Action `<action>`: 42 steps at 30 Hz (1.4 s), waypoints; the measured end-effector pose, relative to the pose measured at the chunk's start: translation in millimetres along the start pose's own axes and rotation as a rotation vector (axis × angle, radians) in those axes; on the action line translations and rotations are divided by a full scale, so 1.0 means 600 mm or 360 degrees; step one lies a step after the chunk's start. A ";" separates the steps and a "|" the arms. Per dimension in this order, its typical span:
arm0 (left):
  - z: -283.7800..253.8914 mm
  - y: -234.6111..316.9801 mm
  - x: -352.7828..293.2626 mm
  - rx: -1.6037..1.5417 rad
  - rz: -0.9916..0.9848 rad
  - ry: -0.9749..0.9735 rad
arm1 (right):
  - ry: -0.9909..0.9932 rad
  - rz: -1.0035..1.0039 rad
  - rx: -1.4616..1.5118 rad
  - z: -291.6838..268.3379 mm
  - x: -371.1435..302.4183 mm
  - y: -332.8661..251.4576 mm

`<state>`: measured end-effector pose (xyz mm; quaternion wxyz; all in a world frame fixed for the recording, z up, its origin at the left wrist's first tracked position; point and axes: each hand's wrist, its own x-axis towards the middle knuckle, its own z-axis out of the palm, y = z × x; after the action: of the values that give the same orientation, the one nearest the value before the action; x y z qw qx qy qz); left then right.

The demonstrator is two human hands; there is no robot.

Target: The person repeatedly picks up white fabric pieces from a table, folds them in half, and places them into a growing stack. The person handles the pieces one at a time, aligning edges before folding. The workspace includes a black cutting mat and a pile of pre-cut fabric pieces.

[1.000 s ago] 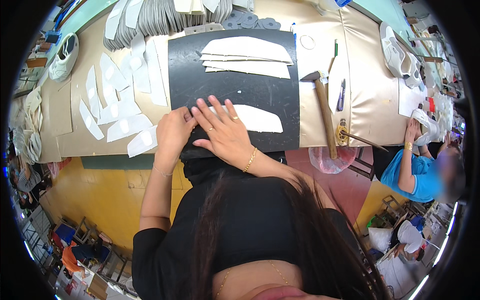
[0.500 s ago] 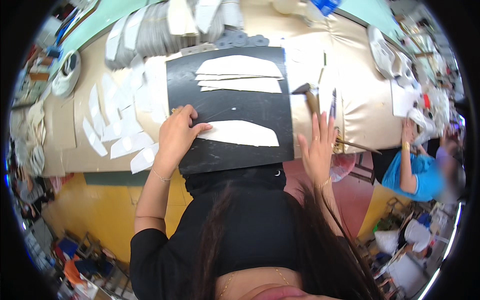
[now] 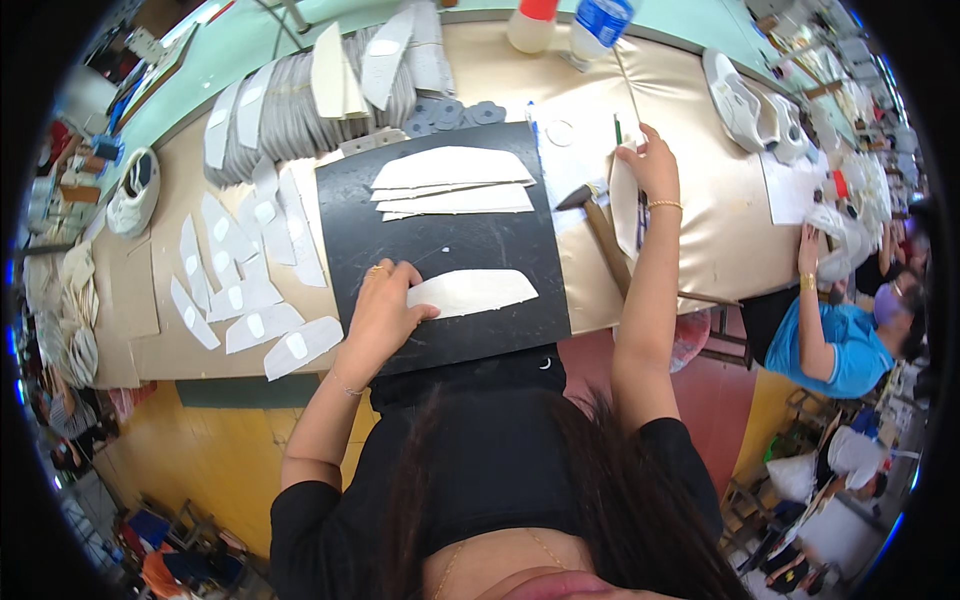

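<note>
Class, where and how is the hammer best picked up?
Probably by the wooden handle, from above on the near side: the dark head lies at the far end, while the long, slim handle slants to the near right. The right forearm seems to hide its near end, so take the exposed stretch.

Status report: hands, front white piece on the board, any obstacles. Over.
Left hand touching front white piece, left end; right hand by pale strip, grip unclear. Front white piece on black board. Hammer right of board.

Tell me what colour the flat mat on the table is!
The mat is black, with a few faint pale scuffs. The head view shows it best.
</note>
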<state>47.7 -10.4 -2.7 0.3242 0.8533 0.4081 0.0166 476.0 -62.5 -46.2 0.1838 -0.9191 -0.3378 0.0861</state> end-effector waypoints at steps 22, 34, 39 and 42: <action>-0.158 -0.034 0.444 0.0829 -0.0271 0.0862 | 0.0106 -0.0089 0.0321 -0.039 -0.030 0.003; -0.193 0.126 0.354 -0.0894 0.0303 0.0234 | 0.0587 -0.0192 0.1077 -0.140 -0.130 -0.057; -0.190 0.153 0.189 -0.1212 0.0491 -0.0385 | 0.0744 -0.0321 0.1281 -0.169 -0.162 -0.047; -0.111 0.099 0.109 -0.1046 0.0435 -0.0469 | 0.0844 -0.0378 0.1395 -0.190 -0.191 -0.065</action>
<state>112.5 45.0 68.1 0.6304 0.7436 0.2126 0.0666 398.2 -141.4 77.6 0.6387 -0.7016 -0.3138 -0.0378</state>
